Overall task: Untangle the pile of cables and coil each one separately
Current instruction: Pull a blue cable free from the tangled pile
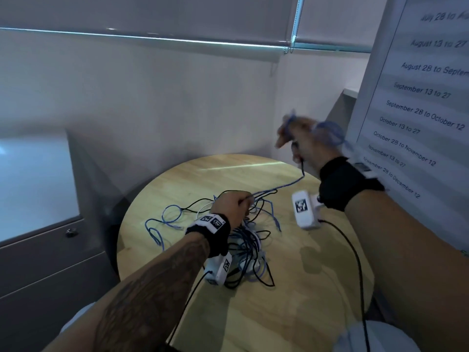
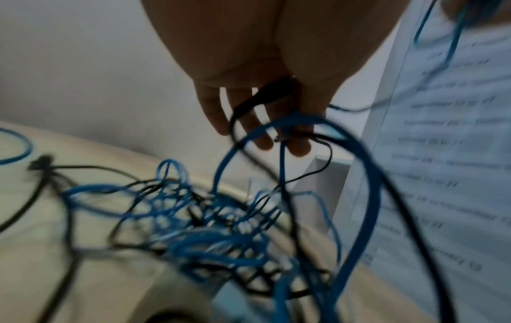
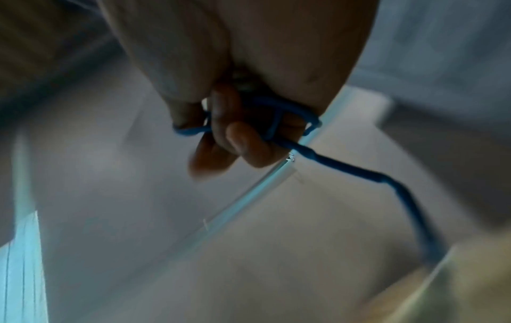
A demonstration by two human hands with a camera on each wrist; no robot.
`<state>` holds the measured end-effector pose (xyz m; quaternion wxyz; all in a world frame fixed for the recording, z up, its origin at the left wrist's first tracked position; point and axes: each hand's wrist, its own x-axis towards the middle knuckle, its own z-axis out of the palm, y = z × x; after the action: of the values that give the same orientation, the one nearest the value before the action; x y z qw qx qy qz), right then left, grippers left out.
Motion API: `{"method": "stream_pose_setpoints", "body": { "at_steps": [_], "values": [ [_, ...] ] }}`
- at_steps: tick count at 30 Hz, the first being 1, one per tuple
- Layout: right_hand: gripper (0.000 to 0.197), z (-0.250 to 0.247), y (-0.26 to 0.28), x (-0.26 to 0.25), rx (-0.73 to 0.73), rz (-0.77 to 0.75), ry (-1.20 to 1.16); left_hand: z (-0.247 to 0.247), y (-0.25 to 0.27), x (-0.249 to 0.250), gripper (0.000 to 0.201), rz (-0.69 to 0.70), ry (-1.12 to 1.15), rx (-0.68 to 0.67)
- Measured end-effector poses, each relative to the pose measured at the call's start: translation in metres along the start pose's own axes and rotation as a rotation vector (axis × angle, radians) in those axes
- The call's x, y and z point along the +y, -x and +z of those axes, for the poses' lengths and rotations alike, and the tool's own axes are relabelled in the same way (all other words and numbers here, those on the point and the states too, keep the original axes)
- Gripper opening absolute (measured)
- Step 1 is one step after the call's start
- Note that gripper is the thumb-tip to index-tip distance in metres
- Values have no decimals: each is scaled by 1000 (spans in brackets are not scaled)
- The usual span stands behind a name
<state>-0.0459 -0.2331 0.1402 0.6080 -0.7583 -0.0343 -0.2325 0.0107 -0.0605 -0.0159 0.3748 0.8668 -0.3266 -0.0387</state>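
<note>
Round wooden surface (image 1: 291,288), pale grain, set in a corner beside grey walls. Printed date sheet (image 1: 418,97), upright at right of surface, text blurred. Grey cabinet (image 1: 50,250) with frosted panel, at left. Pile of cables (image 1: 243,240), blue and black, tangled, lay near middle of surface, loops trailing left and toward near edge. Blue cable (image 1: 284,185), ran taut from pile up to the raised right hand, several turns wound round that hand. Right hand (image 1: 302,138), held above far right edge of surface, motion-blurred; fingers (image 3: 246,144) curled round the blue turns, strand leaving between them. Left hand (image 1: 231,205), low over the pile, fingers (image 2: 300,144) hung down, hooked into blue and black strands; exact pinch lost to blur. Wrist cameras, white with printed markers, one strapped on each wrist by black bands, thin black leads trailing toward the near edge.
</note>
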Motion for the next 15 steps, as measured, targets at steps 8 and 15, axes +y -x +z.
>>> {"method": "stream_pose_setpoints", "body": {
  "at_steps": [8, 15],
  "values": [
    [34, 10, 26, 59, -286, 82, 994, -24, -18, 22, 31, 128, 133, 133],
    [25, 9, 14, 28, 1, -14, 393, -3, -10, -1, 11, 8, 224, -26]
  ]
}}
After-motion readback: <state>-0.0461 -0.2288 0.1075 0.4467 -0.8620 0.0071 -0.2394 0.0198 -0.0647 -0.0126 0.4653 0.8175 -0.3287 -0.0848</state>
